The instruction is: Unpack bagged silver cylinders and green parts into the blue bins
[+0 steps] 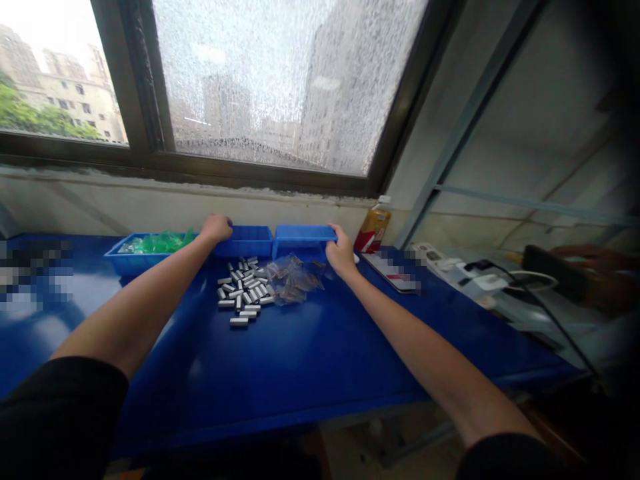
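Observation:
My left hand is closed over the left end of a blue plastic bin by the wall. At the right end of another blue bin, my right hand grips the rim, its thumb on the near side. This bin looks tilted, and its inside is mostly out of sight. In front of the two bins lies a loose pile of short silver metal cylinders. Clear plastic bags with small brownish pieces rest against the pile's right side.
Left of my left hand stands a blue bin holding green and clear plastic bags. A drink bottle and a phone-like flat object are at the right. Chargers and cables lie beyond them. A window sits above the blue table.

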A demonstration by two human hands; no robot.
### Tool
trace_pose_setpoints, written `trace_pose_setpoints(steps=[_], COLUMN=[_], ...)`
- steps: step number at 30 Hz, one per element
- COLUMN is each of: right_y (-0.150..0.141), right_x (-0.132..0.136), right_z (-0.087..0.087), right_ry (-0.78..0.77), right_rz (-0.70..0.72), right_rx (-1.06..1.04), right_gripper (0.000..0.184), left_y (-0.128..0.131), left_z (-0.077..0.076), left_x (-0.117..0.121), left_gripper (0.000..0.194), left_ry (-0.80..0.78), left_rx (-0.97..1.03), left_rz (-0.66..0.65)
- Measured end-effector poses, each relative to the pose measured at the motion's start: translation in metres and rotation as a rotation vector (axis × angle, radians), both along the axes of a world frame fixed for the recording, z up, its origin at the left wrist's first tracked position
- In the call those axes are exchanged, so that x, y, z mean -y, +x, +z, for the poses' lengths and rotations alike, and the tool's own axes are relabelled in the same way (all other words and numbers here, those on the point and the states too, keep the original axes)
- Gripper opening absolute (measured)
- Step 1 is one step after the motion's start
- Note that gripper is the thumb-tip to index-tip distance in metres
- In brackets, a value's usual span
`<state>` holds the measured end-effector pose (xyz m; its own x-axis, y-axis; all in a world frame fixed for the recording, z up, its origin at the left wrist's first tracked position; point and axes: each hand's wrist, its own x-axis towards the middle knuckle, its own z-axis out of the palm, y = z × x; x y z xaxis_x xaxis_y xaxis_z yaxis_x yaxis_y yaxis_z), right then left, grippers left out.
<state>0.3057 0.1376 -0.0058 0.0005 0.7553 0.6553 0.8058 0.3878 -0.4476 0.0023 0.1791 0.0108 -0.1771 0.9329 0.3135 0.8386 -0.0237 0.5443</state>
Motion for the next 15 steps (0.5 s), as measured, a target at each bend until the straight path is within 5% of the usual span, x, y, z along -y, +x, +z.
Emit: trace_pose_setpoints(steps=[6,11,15], right_y=[-0.002,0.006,0.016], right_x=[0.005,-0.015,-0.042], right_z=[0.013,0.024,0.027], right_ry=[0.098,-0.145,-0.329], right_rz=[-0.196,-0.451,-0.501], right_rx=[-0.094,-0.181,-0.204], right_gripper=[0.05,0.042,0.031], left_y=[0.024,0.033,0.028], left_z=[0.002,-0.006,-0.001], left_x=[0.023,0.04,0.042], left_gripper=[0.034,0.044,0.035], left_ry=[0.03,-0.09,-0.134], left_rx=[-0.304,-0.51,-0.634], left_rz=[-0.225,-0.399,-0.494])
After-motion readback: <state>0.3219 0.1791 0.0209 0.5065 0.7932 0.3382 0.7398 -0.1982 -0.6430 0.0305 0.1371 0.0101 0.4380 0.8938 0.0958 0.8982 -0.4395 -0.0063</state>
